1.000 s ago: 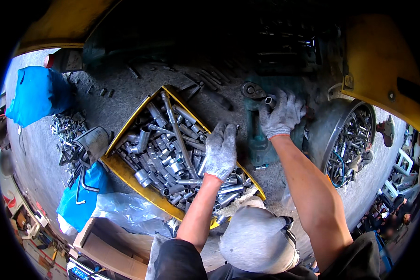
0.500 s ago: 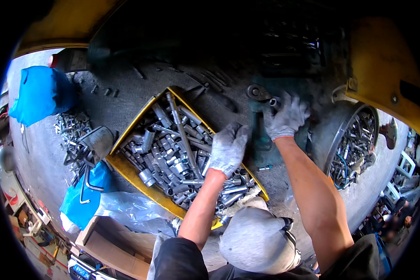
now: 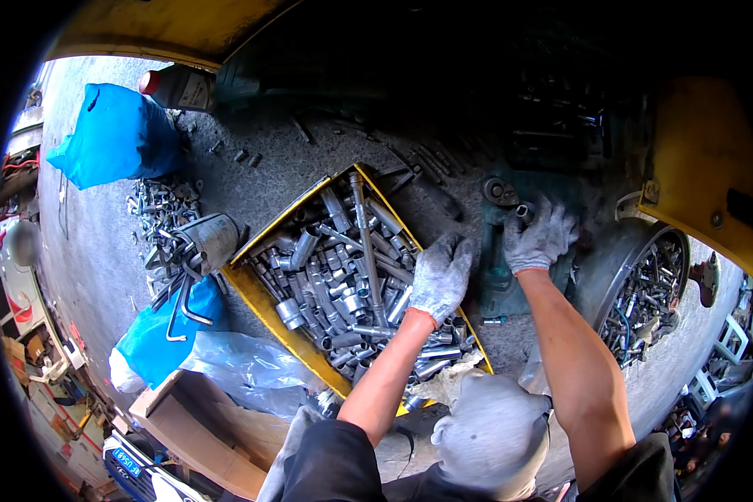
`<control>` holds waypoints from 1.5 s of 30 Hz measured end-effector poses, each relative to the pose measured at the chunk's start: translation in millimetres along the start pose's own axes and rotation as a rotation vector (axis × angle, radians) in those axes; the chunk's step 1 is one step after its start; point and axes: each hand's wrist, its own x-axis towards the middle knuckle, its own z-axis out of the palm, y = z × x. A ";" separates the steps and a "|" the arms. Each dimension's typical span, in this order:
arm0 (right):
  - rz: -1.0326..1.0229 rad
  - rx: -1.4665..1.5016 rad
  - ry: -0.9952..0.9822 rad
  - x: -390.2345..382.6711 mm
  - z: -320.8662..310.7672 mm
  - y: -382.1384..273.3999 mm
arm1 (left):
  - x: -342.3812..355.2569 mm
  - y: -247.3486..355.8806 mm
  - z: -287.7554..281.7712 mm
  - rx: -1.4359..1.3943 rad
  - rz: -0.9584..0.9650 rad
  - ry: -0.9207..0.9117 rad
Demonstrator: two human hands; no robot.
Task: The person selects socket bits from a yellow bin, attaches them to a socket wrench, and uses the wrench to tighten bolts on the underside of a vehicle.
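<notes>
My left hand (image 3: 443,280), in a grey knit glove, is over the right edge of a yellow metal tray (image 3: 286,345). Its fingers are bent and drawn together; whatever lies between them is hidden. The tray is heaped with steel sockets (image 3: 351,299), and a long extension bar (image 3: 366,238) lies across them. To the right, my gloved right hand (image 3: 545,234) pinches a short steel socket (image 3: 525,212) between thumb and fingers. Just beside that socket is the round head of a ratchet (image 3: 500,191), over a dark green tool case (image 3: 498,259).
At right stands a round metal basin (image 3: 617,272) of small parts. A metal cup (image 3: 212,238) with hex keys, loose hardware (image 3: 163,205) and blue bags (image 3: 113,138) are at left. Clear plastic (image 3: 251,364) and a cardboard box (image 3: 201,435) lie at lower left. Yellow panels (image 3: 703,151) flank the dark recess.
The whole view has shifted, so the scene sits farther right in the picture. Against the tray and the case, both hands keep nearly the same places, and the socket remains in my right fingers.
</notes>
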 end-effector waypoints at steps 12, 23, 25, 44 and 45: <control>-0.012 0.022 0.013 -1.1 2.2 2.0 | -1.5 -4.2 -0.5 0.034 0.022 -0.029; -0.027 0.026 0.054 1.6 4.8 5.9 | 2.7 -1.8 -2.6 0.056 0.040 -0.102; -0.034 0.050 0.061 -0.4 4.9 5.4 | 1.5 -3.3 -0.5 0.056 0.056 -0.076; -0.024 0.088 0.012 -2.1 5.0 9.8 | 93.0 36.7 -36.6 0.126 0.037 -0.004; -0.012 0.086 -0.012 -1.4 1.8 8.8 | 103.5 54.1 -42.8 0.108 0.039 0.053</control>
